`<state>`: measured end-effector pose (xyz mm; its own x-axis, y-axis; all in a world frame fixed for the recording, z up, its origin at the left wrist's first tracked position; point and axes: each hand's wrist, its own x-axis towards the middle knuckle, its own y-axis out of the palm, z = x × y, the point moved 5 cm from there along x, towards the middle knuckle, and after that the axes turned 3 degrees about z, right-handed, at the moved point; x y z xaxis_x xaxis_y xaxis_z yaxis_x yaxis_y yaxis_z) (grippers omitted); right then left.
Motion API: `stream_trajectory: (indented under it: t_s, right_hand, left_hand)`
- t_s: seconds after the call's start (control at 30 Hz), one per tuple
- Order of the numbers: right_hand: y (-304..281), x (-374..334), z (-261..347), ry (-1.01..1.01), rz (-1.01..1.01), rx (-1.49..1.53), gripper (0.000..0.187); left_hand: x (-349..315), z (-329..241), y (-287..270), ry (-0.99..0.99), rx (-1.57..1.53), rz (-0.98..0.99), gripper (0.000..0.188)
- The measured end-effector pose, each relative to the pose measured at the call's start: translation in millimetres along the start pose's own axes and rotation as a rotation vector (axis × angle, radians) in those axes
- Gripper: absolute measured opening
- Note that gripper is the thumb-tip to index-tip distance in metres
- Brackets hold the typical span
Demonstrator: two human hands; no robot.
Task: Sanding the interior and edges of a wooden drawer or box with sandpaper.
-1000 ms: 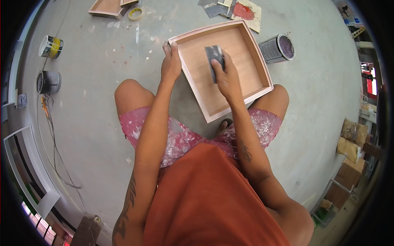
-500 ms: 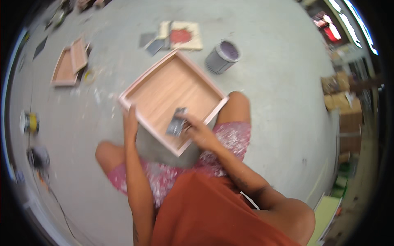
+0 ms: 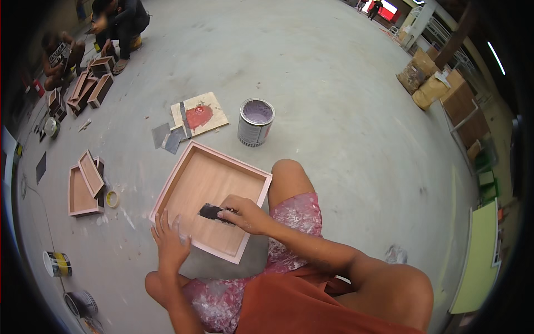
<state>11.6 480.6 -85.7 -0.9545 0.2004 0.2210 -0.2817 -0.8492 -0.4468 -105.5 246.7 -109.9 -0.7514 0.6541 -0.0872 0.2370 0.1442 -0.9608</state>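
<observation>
A shallow wooden tray (image 3: pixel 194 181) with pale pink edges lies at an angle in front of my crossed legs. My right hand (image 3: pixel 245 216) reaches over its near right side, fingers closed on a dark piece of sandpaper (image 3: pixel 208 211) against the tray's inner bottom. At the near left wall, my left hand (image 3: pixel 170 242) rests with fingers spread, some over the edge. Just beyond the tray stands an open can of greyish-purple paste (image 3: pixel 257 119). Beside it lies a light board (image 3: pixel 214 106) with a red smear, and grey sheets (image 3: pixel 161 136) next to that.
Two small wooden trays (image 3: pixel 78 192) and a yellow tape roll (image 3: pixel 112 199) are at left. Cans (image 3: pixel 57 264) stand nearer on that side. Two people (image 3: pixel 119 25) crouch at far left by more wooden boxes (image 3: pixel 100 89). Sacks (image 3: pixel 431 92) and panels line the right.
The view has tilted up, showing more floor and the people. My left hand has spread its fingers at the tray's edge. The sandpaper, earlier upright and grey, now lies flatter on the bottom.
</observation>
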Motion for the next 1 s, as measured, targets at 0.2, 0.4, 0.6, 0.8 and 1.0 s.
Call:
stream_trajectory:
  t_s: [0.2,0.4,0.6,0.8,1.0]
  right_hand:
    - [16,-25,-19,0.407,0.262,0.446,0.034]
    - [28,-61,-41,0.473,0.296,0.503,0.043]
    - [6,-51,-43,0.506,0.229,0.357,0.064]
    - [-1,-35,-51,0.378,0.228,0.277,0.056]
    - [-28,-10,-48,0.665,0.232,0.334,0.043]
  left_hand:
    - [90,61,-13,-0.028,0.046,-0.208,0.073]
    - [121,108,30,-0.084,-0.24,0.172,0.054]
    - [69,102,35,-0.172,-0.517,0.09,0.05]
    - [-15,124,71,-0.503,-0.814,-0.058,0.052]
    - [-69,77,129,-0.836,-1.021,-0.189,0.08]
